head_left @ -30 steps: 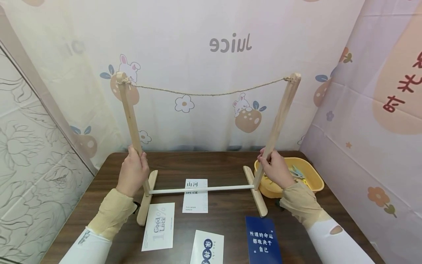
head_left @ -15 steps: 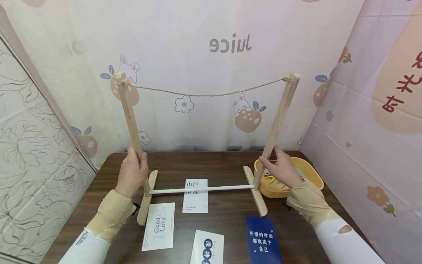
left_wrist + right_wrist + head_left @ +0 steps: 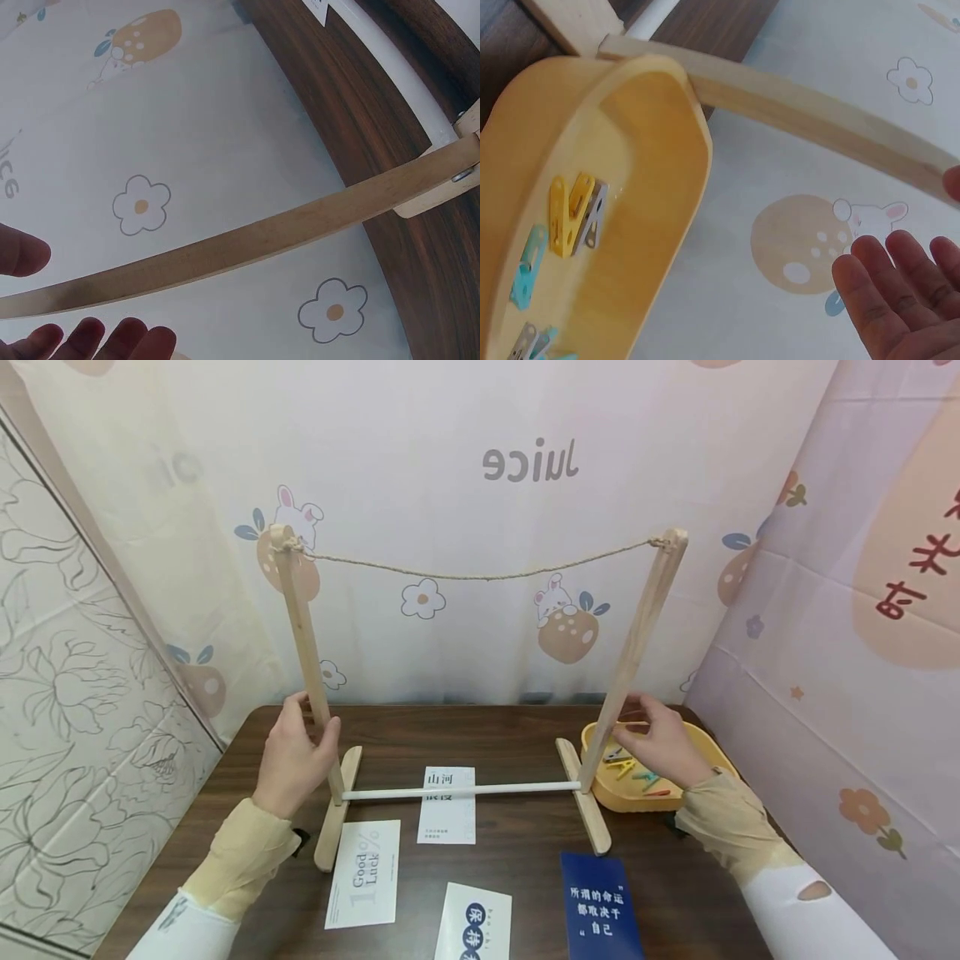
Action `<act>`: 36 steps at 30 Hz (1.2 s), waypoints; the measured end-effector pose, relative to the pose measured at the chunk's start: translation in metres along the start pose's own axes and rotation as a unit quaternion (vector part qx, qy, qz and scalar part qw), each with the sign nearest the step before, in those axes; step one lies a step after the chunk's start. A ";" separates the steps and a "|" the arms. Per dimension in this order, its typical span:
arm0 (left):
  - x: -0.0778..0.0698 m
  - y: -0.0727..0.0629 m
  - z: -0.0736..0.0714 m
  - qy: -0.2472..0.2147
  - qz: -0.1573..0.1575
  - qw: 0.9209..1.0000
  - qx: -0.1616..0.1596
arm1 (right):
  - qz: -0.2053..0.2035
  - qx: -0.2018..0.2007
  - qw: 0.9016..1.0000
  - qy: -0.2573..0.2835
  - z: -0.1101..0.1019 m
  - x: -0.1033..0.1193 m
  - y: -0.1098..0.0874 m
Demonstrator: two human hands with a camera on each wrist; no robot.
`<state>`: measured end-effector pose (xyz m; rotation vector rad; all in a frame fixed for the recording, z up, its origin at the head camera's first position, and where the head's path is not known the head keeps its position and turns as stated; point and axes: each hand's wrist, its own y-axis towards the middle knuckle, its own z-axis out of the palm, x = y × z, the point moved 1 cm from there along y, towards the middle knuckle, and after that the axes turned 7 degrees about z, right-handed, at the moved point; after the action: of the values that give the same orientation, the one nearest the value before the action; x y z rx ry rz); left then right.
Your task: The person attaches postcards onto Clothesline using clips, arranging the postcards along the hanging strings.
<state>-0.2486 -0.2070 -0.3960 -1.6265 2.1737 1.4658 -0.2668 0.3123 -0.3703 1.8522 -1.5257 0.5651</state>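
A wooden stand rises on the table, with a twine (image 3: 487,578) sagging between its left post (image 3: 303,627) and right post (image 3: 637,627). A white rod (image 3: 517,788) joins the feet. My left hand (image 3: 292,758) is around the left post, thumb on one side and fingers on the other; the left wrist view shows gaps between them and the wood. Beside the right post, my right hand (image 3: 666,745) has its fingers extended; in the right wrist view they are apart from the wood. Below that hand is a yellow basin (image 3: 656,187) containing several clothespins (image 3: 571,217).
On the brown table (image 3: 517,843) lie a Good Luck card (image 3: 363,881), a white card (image 3: 447,822) under the rod, a white card with blue dots (image 3: 474,922) and a blue card (image 3: 602,906). Patterned curtains (image 3: 450,443) hang behind and at the right.
Both hands have loosened from the posts; the right moved outward to the right and its fingers straightened, uncovering clothespins in the basin. The stand appears to stay in place.
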 end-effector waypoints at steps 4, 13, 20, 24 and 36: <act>-0.001 -0.002 -0.004 0.021 0.008 1.000 -0.016 | 0.004 -0.006 1.000 -0.016 -0.005 -0.002 0.002; -0.009 -0.009 -0.013 0.051 0.001 0.998 -0.044 | 0.019 0.005 0.998 -0.059 -0.012 -0.009 0.010; -0.011 -0.017 -0.016 0.064 0.034 0.996 -0.056 | 0.027 0.025 0.994 -0.102 -0.018 -0.015 0.017; -0.013 -0.022 -0.016 0.073 0.045 0.995 -0.046 | 0.041 0.040 0.992 -0.116 -0.021 -0.020 0.022; -0.020 -0.034 -0.004 0.092 0.088 0.992 0.002 | 0.041 0.060 0.986 -0.153 -0.022 -0.028 0.035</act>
<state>-0.2115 -0.1949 -0.4049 -1.6670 2.4747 1.4010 -0.3055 0.3440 -0.3676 2.0487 -1.8086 0.4337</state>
